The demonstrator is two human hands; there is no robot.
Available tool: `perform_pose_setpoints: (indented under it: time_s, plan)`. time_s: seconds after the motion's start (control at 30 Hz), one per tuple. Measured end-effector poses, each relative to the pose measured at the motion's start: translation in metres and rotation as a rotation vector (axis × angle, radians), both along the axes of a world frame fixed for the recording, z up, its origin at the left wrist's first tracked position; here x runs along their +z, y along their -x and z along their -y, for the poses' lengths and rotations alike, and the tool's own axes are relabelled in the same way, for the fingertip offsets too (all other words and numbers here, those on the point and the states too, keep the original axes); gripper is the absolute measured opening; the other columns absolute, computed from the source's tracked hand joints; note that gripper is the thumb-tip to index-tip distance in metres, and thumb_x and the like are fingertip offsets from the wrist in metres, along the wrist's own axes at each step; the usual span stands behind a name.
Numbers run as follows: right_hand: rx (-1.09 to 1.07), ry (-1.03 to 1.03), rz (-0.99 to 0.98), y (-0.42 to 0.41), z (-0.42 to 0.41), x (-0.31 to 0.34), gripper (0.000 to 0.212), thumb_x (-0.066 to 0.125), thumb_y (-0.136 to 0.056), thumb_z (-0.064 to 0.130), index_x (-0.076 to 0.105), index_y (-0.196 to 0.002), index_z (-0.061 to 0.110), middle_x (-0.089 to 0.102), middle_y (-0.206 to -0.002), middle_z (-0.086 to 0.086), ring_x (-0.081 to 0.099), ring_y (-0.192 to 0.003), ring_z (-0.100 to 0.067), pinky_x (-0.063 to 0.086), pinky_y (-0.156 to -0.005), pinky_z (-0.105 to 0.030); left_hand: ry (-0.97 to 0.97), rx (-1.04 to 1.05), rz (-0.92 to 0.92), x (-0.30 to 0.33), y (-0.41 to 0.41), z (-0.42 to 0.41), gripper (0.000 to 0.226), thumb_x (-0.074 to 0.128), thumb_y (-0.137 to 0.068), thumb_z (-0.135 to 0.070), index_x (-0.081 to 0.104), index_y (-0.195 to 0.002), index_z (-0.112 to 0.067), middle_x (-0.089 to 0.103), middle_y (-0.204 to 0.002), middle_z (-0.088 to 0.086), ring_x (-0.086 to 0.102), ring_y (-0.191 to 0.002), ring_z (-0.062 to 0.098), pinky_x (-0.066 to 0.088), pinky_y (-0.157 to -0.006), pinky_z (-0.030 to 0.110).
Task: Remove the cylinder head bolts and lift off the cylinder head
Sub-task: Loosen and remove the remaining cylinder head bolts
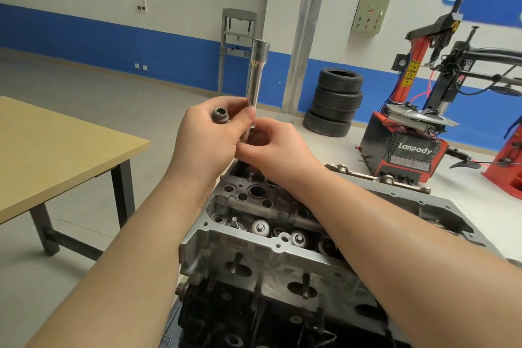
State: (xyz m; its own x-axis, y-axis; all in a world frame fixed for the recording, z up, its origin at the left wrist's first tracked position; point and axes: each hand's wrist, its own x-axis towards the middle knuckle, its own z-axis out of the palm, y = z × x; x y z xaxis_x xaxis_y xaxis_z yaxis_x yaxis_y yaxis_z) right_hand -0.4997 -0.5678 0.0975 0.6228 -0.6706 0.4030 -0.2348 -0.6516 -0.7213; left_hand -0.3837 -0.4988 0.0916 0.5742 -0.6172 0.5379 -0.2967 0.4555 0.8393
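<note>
Here, a long chrome socket (252, 76) was held upright above the far end of the cylinder head (271, 237). The left hand (210, 138) was clenched around two items: the lower part of the socket, pinched under the thumb, and a dark bolt (220, 115) with a splined head, kept against the fingers. The right hand (275, 147) was curled at the socket's lower end, the fingertips pinching something there; what was pinched could not be told, as it was hidden between the hands.

The cylinder head was still seated on the engine block (254, 316), which stood in the foreground beside a wooden counter (56, 155). The valve gear was exposed, with spring caps visible along the middle. At least one bolt was judged to be out, that being the one in the left grip. How many bolts remained in their bores could not be seen. The lifting of the head was judged not yet begun.
</note>
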Motion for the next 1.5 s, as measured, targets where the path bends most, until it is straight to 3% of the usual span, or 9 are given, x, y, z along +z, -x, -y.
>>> perform_pose_setpoints:
  time_s: [0.13,0.37,0.53,0.7,0.77,0.87,1.0,1.23,1.5]
  plan:
    - [-0.108,0.003,-0.033,-0.0013,0.002,0.0005,0.04,0.086,-0.081,0.046,0.07,-0.09,0.01,0.075,-0.083,-0.008,0.074,-0.079,-0.031,0.062,-0.076,-0.054,0.0,0.024,0.012,-0.001,0.0001,0.0007,0.01,0.082,-0.089,-0.037,0.075,-0.094,-0.033,0.074,-0.089,-0.02,0.068,-0.085,-0.007,0.05,-0.06,0.006]
    - [0.015,-0.002,-0.031,0.0008,0.0023,-0.0007,0.011,0.076,-0.093,0.025,0.075,-0.099,0.016,0.078,-0.085,0.003,0.073,-0.078,-0.016,0.062,-0.083,-0.045,0.001,-0.03,-0.045,0.002,0.0023,-0.0005,0.01,0.069,-0.101,-0.025,0.076,-0.106,-0.03,0.079,-0.089,-0.016,0.074,-0.085,-0.003,0.05,-0.061,0.004]
    - [-0.125,0.046,-0.142,-0.0025,0.0012,-0.001,0.037,0.088,-0.078,0.048,0.061,-0.075,0.022,0.063,-0.068,0.007,0.057,-0.06,-0.013,0.048,-0.059,-0.034,0.005,0.086,0.017,-0.001,0.0,-0.0016,0.019,0.086,-0.084,-0.04,0.073,-0.096,-0.033,0.073,-0.091,-0.025,0.067,-0.09,-0.003,0.049,-0.07,0.011]
    - [-0.099,0.04,-0.168,-0.0017,0.0034,0.0,0.019,0.082,-0.087,0.036,0.072,-0.075,0.025,0.065,-0.062,0.013,0.056,-0.055,-0.004,0.043,-0.058,-0.025,-0.003,0.0,-0.044,0.0016,0.0015,-0.0009,0.01,0.073,-0.097,-0.035,0.076,-0.105,-0.032,0.077,-0.091,-0.019,0.07,-0.087,-0.007,0.047,-0.063,0.001]
    - [-0.055,0.001,-0.143,-0.0005,0.0026,0.0011,0.004,0.079,-0.089,0.026,0.077,-0.089,0.022,0.071,-0.071,0.013,0.063,-0.064,-0.005,0.049,-0.064,-0.028,-0.005,-0.005,-0.03,0.0025,0.0017,-0.0007,0.01,0.072,-0.099,-0.025,0.075,-0.104,-0.033,0.079,-0.093,-0.014,0.073,-0.089,-0.002,0.05,-0.066,0.004]
    - [-0.031,-0.022,-0.123,-0.0011,0.0003,0.0008,0.022,0.084,-0.083,0.032,0.074,-0.095,0.016,0.077,-0.086,0.001,0.072,-0.08,-0.019,0.061,-0.076,-0.042,-0.013,0.034,0.013,0.0021,0.0003,-0.001,0.011,0.077,-0.094,-0.027,0.074,-0.097,-0.038,0.077,-0.093,-0.018,0.071,-0.09,-0.003,0.05,-0.068,0.005]
    - [-0.124,0.019,-0.1,-0.0015,0.0019,0.0003,0.033,0.088,-0.079,0.045,0.071,-0.079,0.016,0.07,-0.072,0.001,0.059,-0.062,-0.013,0.051,-0.061,-0.034,-0.016,0.069,0.024,-0.0009,-0.0004,-0.0004,0.012,0.081,-0.09,-0.036,0.075,-0.1,-0.033,0.073,-0.092,-0.023,0.065,-0.087,-0.01,0.047,-0.061,0.003]
    - [-0.006,0.019,-0.056,-0.0013,0.0024,-0.0007,0.013,0.082,-0.087,0.024,0.075,-0.097,0.019,0.076,-0.084,0.002,0.07,-0.075,-0.017,0.061,-0.078,-0.041,-0.024,-0.008,-0.013,0.0017,0.002,0.0006,0.011,0.071,-0.099,-0.023,0.077,-0.1,-0.032,0.079,-0.089,-0.015,0.074,-0.085,-0.002,0.049,-0.063,0.003]
    - [-0.096,0.037,-0.115,-0.002,0.0073,-0.0031,0.033,0.087,-0.082,0.037,0.061,-0.064,0.026,0.059,-0.054,0.018,0.052,-0.048,-0.001,0.041,-0.056,-0.024,-0.006,0.079,0.03,0.0004,0.0008,-0.0015,0.018,0.086,-0.084,-0.038,0.076,-0.096,-0.029,0.074,-0.09,-0.018,0.066,-0.084,-0.007,0.049,-0.063,0.005]
